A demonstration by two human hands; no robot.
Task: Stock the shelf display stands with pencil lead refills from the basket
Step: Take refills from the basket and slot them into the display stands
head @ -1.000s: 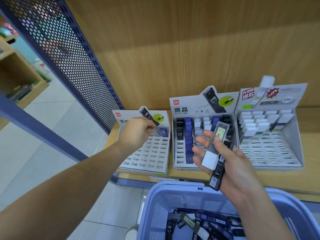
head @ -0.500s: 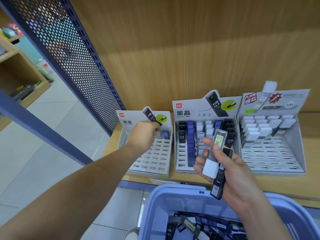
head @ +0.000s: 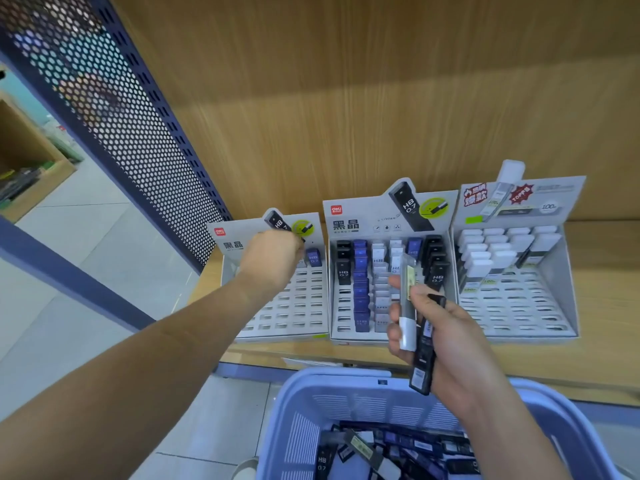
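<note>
Rightward, slim rectangular refills [head: 408, 332] in hand [head: 457, 344]

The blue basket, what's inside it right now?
The basket holds a loose pile of lead refill cases, mostly black and dark blue, some clear with white caps. The right arm covers its right side; the bottom is out of frame.

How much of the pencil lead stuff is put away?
Partly. The middle stand is about half filled; the right stand has its back rows filled. The left hand reaches into the nearly empty left stand; the right hand grips a clear refill case and a black refill case. The basket holds many more.
</note>
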